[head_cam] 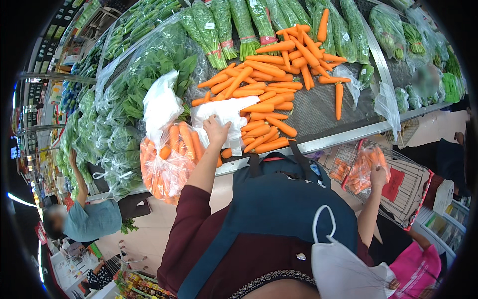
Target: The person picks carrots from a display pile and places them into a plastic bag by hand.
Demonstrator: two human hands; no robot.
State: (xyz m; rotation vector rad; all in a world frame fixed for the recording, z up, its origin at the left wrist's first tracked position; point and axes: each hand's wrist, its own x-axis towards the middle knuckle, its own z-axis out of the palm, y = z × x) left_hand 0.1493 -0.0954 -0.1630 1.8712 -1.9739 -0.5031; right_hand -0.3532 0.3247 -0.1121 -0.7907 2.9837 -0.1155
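My left hand (217,131) lies on a stack of white plastic bags (220,110) at the front of the carrot display, fingers apart; no clear grip on the plastic shows. Left of it sits a large clear bag full of carrots (168,160), with bunched white plastic (160,102) above it. Loose orange carrots (265,93) are heaped right of and behind the bags. Off to the right, my right hand (378,176) grips a clear bag of carrots (364,168) over a wire shopping cart (405,187).
Bagged leafy greens (123,149) and wrapped green bundles (239,26) flank the carrots. A metal edge (336,136) runs along the display's front. A dark blue bag (283,198) hangs at my front. A person in a teal shirt (95,220) reaches into the greens at left.
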